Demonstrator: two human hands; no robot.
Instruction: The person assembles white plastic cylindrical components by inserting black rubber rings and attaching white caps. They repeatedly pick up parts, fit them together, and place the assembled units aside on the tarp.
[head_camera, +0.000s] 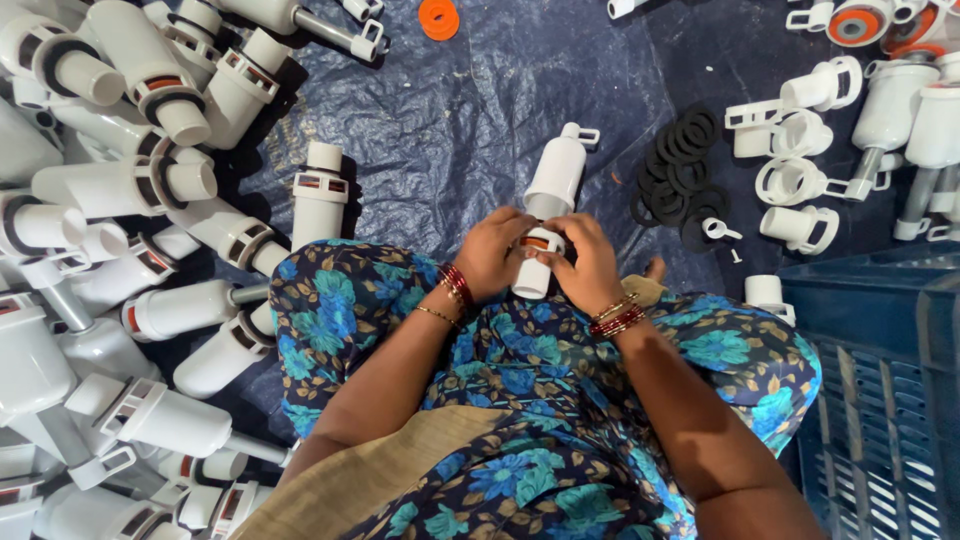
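Note:
A white plastic valve tube stands between my knees over the blue tarp, its clip end pointing away from me. My left hand grips its lower section from the left. My right hand closes on it from the right, fingers at the red-and-black collar. The tube's lower end pokes out below my hands. Both wrists carry red and gold bangles. My lap is covered in blue floral cloth.
A heap of finished white tubes fills the left side. Black rubber rings lie in a pile at the right, with white caps and clips beyond. A blue plastic crate sits at lower right. An orange ring lies at top.

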